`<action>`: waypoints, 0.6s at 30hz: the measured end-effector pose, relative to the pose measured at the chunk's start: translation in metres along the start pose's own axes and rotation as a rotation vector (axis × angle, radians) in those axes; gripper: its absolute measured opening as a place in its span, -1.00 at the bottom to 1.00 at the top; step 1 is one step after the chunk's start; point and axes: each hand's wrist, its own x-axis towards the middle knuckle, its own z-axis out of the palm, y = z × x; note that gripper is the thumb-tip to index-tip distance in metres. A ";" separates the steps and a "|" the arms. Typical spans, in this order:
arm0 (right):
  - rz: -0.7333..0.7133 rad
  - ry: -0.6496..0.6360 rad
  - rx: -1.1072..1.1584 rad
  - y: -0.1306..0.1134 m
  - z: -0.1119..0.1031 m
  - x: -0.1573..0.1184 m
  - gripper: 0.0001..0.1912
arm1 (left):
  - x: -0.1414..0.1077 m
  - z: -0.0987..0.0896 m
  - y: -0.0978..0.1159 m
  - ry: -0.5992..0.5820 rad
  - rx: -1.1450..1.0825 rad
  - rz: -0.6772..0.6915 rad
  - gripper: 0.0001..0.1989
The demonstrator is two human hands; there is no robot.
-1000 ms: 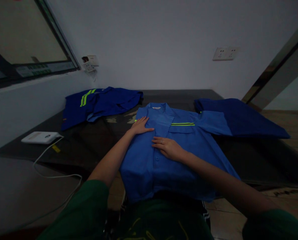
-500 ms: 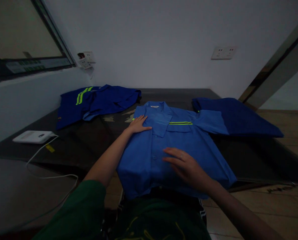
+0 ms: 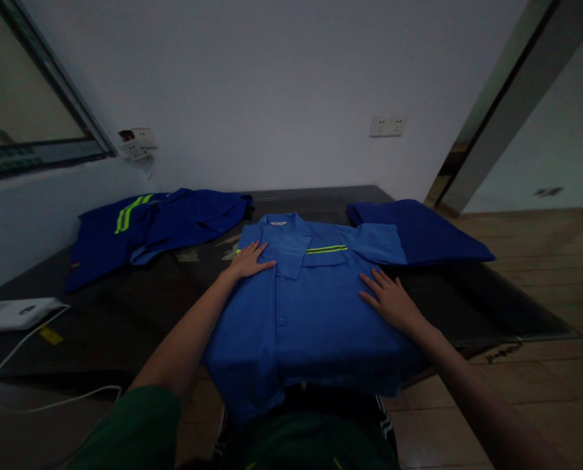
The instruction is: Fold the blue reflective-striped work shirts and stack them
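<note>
A light blue short-sleeved work shirt (image 3: 315,320) lies face up, collar away from me, its hem hanging over the near table edge. Yellow-green stripes cross its chest above a pocket flap. My left hand (image 3: 249,262) rests flat on the chest beside the collar, fingers spread. On the opposite side, my right hand (image 3: 389,300) lies with spread fingers on the shirt's side, below the sleeve. Neither hand grips the cloth.
The dark table (image 3: 467,307) stands against the wall. A rumpled dark blue garment (image 3: 173,225) with bright stripes lies back left, folded dark blue cloth (image 3: 423,228) at right. A white device (image 3: 19,314) with a cable sits far left. Wall sockets (image 3: 388,126) are behind.
My right hand has moved from above the shirt's middle, outward to the right, and now rests on its side. My left hand stays beside the collar. The view has turned rightward.
</note>
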 end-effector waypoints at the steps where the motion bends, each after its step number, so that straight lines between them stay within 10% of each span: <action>1: -0.009 -0.005 0.009 0.001 -0.001 0.004 -0.41 | 0.003 0.000 -0.001 -0.005 0.004 -0.002 -0.01; 18: -0.066 -0.018 0.076 0.010 -0.004 0.058 -0.39 | 0.048 -0.005 -0.014 -0.012 0.047 -0.036 -0.06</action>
